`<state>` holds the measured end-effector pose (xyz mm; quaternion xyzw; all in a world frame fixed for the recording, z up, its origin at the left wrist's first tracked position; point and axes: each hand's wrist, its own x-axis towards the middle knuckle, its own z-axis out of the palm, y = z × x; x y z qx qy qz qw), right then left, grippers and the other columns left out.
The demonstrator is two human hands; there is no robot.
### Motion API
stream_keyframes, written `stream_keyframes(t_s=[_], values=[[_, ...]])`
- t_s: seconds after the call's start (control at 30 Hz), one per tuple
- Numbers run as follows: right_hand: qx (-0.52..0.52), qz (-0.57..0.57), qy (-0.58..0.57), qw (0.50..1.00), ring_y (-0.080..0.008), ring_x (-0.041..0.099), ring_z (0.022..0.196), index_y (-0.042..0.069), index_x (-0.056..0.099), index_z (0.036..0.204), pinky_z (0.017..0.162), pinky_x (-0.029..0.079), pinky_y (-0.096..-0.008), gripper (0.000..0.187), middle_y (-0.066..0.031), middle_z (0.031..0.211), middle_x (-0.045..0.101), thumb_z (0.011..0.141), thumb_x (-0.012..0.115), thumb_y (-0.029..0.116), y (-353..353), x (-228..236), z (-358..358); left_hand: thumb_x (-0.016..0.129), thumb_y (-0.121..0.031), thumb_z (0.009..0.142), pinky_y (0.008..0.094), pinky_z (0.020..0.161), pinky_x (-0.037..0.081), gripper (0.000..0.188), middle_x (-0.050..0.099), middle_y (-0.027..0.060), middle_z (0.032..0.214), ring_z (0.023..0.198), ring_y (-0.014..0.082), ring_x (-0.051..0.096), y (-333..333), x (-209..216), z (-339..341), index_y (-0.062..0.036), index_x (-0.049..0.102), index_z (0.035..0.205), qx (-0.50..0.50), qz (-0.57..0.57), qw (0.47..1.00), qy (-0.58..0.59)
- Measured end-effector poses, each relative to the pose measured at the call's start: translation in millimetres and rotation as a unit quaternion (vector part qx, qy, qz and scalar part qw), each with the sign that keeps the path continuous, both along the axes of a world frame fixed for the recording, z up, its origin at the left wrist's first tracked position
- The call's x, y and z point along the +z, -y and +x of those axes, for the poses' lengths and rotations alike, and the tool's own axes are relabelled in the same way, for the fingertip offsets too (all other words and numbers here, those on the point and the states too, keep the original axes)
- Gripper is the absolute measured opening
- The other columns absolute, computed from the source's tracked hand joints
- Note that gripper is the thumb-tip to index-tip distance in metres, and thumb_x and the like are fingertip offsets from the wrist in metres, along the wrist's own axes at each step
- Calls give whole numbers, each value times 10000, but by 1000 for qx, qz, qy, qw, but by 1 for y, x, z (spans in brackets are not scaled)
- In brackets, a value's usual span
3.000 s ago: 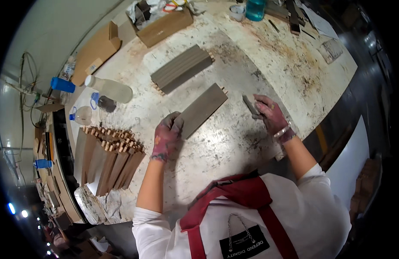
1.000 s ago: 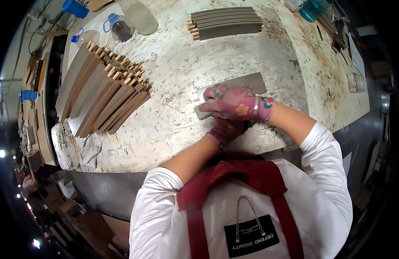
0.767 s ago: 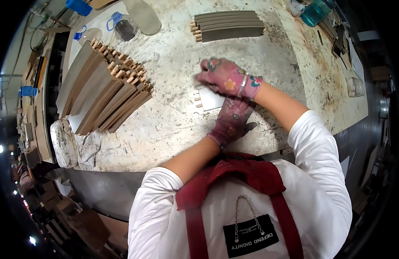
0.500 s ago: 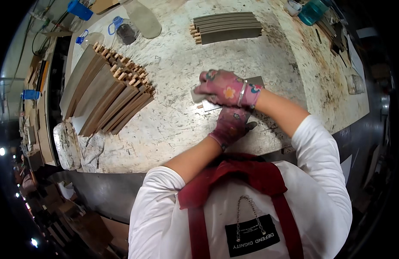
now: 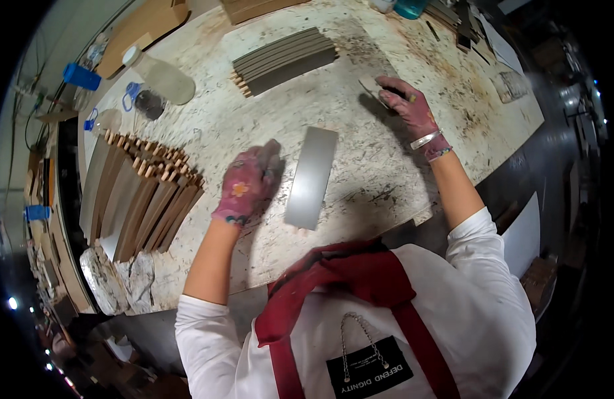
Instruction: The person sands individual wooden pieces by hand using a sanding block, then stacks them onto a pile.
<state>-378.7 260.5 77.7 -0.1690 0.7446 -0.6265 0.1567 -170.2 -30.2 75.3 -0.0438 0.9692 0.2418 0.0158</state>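
Note:
A flat grey panel (image 5: 312, 176) lies on the worktable by itself, with small wooden pegs at its near end. Left of it hovers my left hand (image 5: 247, 181) in a pink flowered glove, fingers stretched out, somewhat blurred and holding nothing. My right hand (image 5: 408, 106), gloved alike, is up and to the right of the panel. Its fingers pinch a thin, flat, pale piece (image 5: 368, 89); its exact kind does not show. To my left stands a fanned row of grey-brown slats (image 5: 144, 213) with light wooden pegs at their far ends.
A smaller stack of grey slats (image 5: 287, 63) lies at the far side. Bottles, one a large cloudy bottle (image 5: 164, 80), stand at the far left. A cardboard box (image 5: 144, 33) is behind them. A clear jar (image 5: 509, 86) sits near the right edge of the stained white table (image 5: 253, 256).
My hands, crossed over the panel before, have parted: left hand to the left, right hand to the upper right with the thin piece. The panel now lies uncovered and turned lengthwise. The view has shifted.

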Motion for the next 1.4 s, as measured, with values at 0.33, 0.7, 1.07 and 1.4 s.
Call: stream_keyframes(t_s=[0.33, 0.7, 1.07, 1.4], values=[[29, -46, 102, 993, -129, 623, 1039, 10, 637, 1252, 932, 488, -272, 419, -74, 1170, 671, 898, 718, 220, 7, -38, 44, 787, -448, 723, 633, 1091, 276, 580, 440, 121, 1481, 1387, 393, 368, -113, -23, 27, -228, 672, 1248, -111, -80, 990, -41], [61, -34, 76, 995, -153, 624, 1055, 0, 612, 1277, 934, 491, -286, 436, -81, 1193, 662, 920, 706, 233, 4, -47, 57, 855, -379, 681, 511, 1021, 448, 903, 483, 270, 1356, 1214, 471, 502, -60, -24, 64, -38, 468, 1422, 151, -25, 982, -112], [70, -39, 81, 994, -140, 620, 1013, 11, 635, 1255, 921, 491, -280, 400, -61, 1159, 664, 926, 706, 226, 9, -27, 66, 570, -133, 984, 280, 811, 501, 479, 637, 64, 1108, 920, 151, 589, 21, -30, 63, -66, 478, 1450, 125, 211, 961, 125], [99, 71, -100, 987, -330, 641, 1049, 83, 639, 1240, 934, 511, -384, 422, -165, 1162, 640, 903, 694, 331, 108, -37, 54, 725, -250, 823, 497, 1002, 444, 664, 505, 226, 1350, 1214, 426, 504, -23, -55, 38, -53, 482, 1409, 121, -123, 979, -112]])
